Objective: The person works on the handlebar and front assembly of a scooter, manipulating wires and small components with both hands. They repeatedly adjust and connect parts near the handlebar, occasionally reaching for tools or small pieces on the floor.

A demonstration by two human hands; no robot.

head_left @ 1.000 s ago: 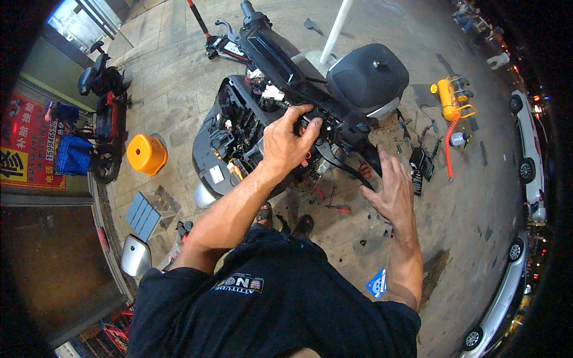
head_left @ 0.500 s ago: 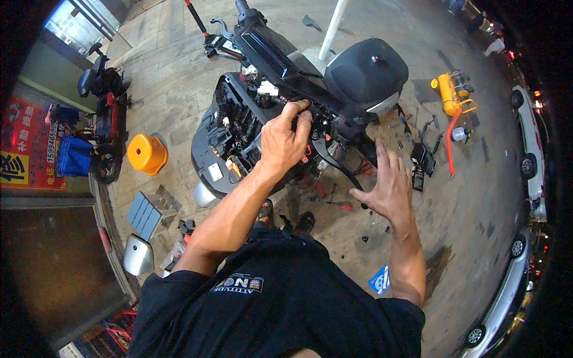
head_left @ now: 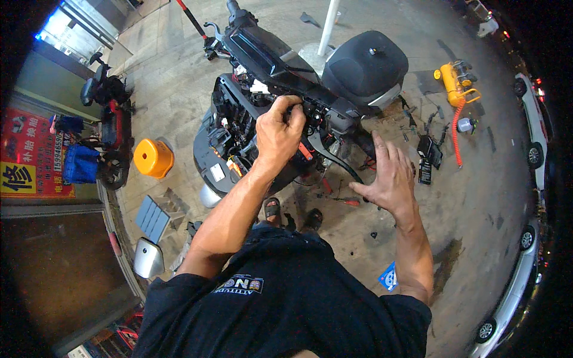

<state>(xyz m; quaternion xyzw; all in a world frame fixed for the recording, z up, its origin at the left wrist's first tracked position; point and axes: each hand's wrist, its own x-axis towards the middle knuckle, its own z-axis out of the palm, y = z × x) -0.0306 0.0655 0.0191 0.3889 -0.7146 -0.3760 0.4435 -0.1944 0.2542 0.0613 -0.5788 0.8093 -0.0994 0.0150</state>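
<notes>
Evidently, the handlebar assembly point(head_left: 262, 51) stands mid-scene, on the far right side of the opened scooter body point(head_left: 205, 154). The left hand point(head_left: 276, 136) works at its near edge, fingers bent inward; whether they pinch a part cannot be told. The right hand point(head_left: 391, 176) is spread wide beside the right end and brake lever point(head_left: 349, 168) — apparently placed to steady it. A red screwdriver point(head_left: 348, 202) lies on the floor — probably for easy reach.
</notes>
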